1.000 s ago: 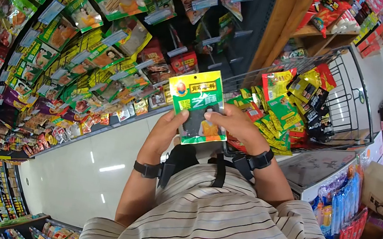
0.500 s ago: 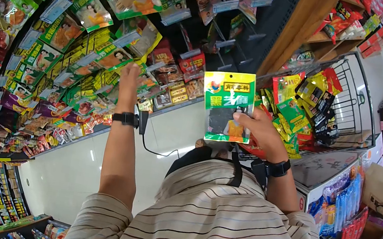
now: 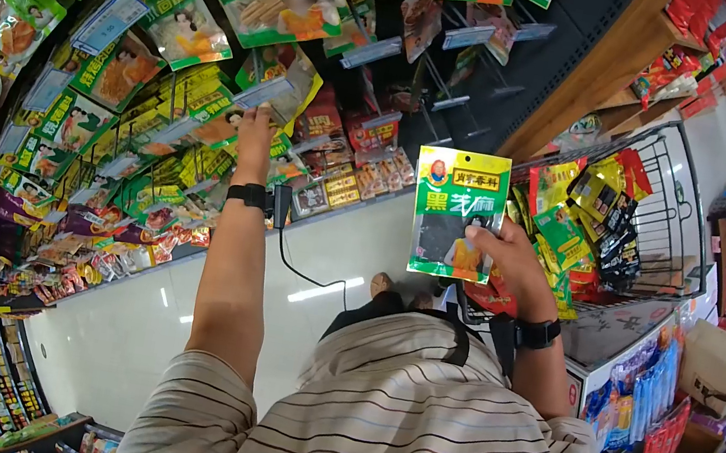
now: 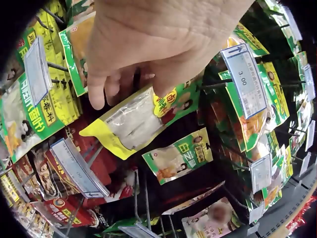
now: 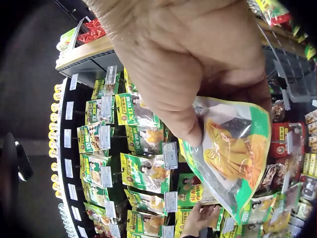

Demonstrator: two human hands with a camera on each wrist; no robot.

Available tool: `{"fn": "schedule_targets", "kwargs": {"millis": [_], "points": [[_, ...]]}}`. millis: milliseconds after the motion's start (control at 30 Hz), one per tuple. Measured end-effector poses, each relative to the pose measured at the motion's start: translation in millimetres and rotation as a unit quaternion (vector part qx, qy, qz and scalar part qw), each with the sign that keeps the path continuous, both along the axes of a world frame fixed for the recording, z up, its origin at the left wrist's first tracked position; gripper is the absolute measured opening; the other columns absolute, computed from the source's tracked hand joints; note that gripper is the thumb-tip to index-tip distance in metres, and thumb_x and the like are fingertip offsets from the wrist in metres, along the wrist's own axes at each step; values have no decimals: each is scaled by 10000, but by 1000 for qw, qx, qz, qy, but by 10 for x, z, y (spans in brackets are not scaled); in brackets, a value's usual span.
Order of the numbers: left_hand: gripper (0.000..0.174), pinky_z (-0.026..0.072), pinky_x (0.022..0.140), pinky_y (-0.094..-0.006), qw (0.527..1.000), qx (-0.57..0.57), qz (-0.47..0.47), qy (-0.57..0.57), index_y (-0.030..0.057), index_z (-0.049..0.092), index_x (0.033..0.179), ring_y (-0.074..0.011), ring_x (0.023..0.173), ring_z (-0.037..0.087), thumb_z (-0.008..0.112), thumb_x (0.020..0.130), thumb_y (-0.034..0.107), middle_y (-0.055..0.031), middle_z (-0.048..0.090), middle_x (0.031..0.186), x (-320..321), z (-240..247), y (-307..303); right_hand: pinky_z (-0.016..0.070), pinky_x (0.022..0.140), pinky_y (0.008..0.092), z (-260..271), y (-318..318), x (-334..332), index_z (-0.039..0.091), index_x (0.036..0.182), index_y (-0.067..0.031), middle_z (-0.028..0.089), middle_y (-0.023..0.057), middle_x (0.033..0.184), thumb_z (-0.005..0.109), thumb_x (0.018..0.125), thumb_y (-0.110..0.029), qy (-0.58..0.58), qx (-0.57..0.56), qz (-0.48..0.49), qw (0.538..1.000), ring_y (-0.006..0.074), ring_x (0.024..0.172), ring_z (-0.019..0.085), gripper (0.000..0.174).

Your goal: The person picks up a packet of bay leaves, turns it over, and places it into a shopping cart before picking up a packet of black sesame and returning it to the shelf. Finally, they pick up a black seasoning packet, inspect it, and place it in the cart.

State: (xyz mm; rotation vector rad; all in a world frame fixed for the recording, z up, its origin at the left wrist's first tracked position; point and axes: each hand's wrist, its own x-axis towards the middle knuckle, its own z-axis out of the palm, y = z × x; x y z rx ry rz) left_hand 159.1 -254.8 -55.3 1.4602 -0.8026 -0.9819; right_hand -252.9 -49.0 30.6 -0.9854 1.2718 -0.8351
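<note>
My right hand (image 3: 512,256) pinches a green and yellow packet of black sesame (image 3: 439,230) by its right side, thumb across the front. The packet hangs upright, its printed front towards the head camera. From the right wrist the thumb lies over the bent packet (image 5: 233,153), and the fingers behind it are partly hidden. My left hand (image 3: 255,137) reaches in among the hanging packets. In the left wrist view the fingers (image 4: 97,91) of that hand point down beside a tilted yellow-edged packet (image 4: 133,121) with a clear window. A smaller green packet (image 4: 181,156) hangs below it.
Price tags (image 4: 245,82) and metal hooks stick out between the rows of packets. A wire shopping cart (image 3: 673,211) holding several packets (image 3: 568,232) stands at my right. A wooden shelf post (image 3: 581,71) rises behind it. Tiled floor (image 3: 312,300) lies below.
My left hand has let go of the black sesame packet and moved left and up to the shelf. My right hand has carried the packet to the right, while the view has shifted.
</note>
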Motion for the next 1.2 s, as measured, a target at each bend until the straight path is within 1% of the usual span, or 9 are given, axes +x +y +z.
{"fn": "schedule_targets", "kwargs": {"millis": [100, 200, 300, 400, 700, 1000, 1067, 1167, 1200], "points": [[388, 510, 885, -341, 1000, 27, 6, -5, 1, 535, 1272, -203, 1085, 593, 547, 974, 250, -116, 568, 1203, 60, -5, -65, 461, 804, 246, 32, -25, 76, 684, 1082, -33, 670, -18, 978, 680, 919, -253, 25, 5, 5, 1000, 77, 885, 597, 274], [312, 526, 806, -314, 997, -36, -53, 49, 16, 559, 1228, -184, 977, 629, 494, 994, 213, -109, 605, 1140, 99, 35, -8, 459, 806, 248, 1, -37, 130, 689, 1085, -37, 675, -22, 966, 684, 917, -256, -24, 18, 7, 1000, 74, 892, 593, 276], [247, 525, 709, -308, 987, -66, -146, 11, 43, 574, 1165, -161, 852, 646, 446, 1006, 183, -72, 640, 1020, 324, -216, -117, 459, 805, 249, -87, -37, 203, 687, 1102, -36, 677, -21, 970, 681, 919, -257, -23, 9, -7, 1000, 77, 904, 595, 287], [208, 510, 644, -297, 986, 5, -75, 151, 67, 571, 1133, -151, 765, 649, 499, 994, 205, -44, 655, 945, 220, -121, -131, 461, 820, 247, -76, -38, 210, 682, 1125, -33, 678, -14, 999, 677, 924, -245, -7, 47, 2, 999, 83, 920, 601, 292], [238, 518, 686, -310, 987, -27, -75, 140, 83, 561, 1074, -158, 822, 635, 577, 980, 300, -36, 639, 963, 184, -128, -37, 464, 887, 260, 4, -18, 288, 675, 1147, -32, 679, -1, 1038, 672, 934, -231, -18, 54, 3, 998, 98, 975, 608, 292], [266, 511, 717, -354, 983, -4, -73, 170, 81, 560, 1124, -190, 846, 625, 633, 945, 263, -69, 653, 963, 306, -219, -133, 459, 854, 255, -29, -20, 390, 681, 1124, -28, 676, -8, 1020, 681, 928, -238, 5, 49, -1, 999, 88, 928, 592, 287], [264, 508, 756, -402, 982, -124, -145, -15, 78, 579, 1136, -220, 879, 624, 644, 923, 221, -104, 666, 972, 560, -800, -411, 458, 797, 250, -59, -18, 409, 676, 1075, -37, 668, -21, 951, 664, 930, -254, 20, 49, 3, 999, 71, 858, 586, 262], [228, 508, 843, -428, 919, -214, -195, -267, 32, 620, 1136, -250, 970, 636, 556, 937, 122, -146, 680, 1038, 825, -1194, -609, 454, 766, 245, -80, -5, 440, 679, 1032, -42, 668, -33, 898, 655, 929, -266, 24, 45, 2, 999, 60, 834, 582, 248], [252, 526, 801, -380, 916, -229, -185, -274, 7, 613, 1160, -236, 963, 650, 526, 959, 132, -133, 674, 1070, 965, -1551, -755, 455, 763, 245, -78, 3, 444, 679, 1032, -43, 669, -32, 898, 655, 928, -264, 32, 46, 1, 998, 61, 830, 585, 246]]}}
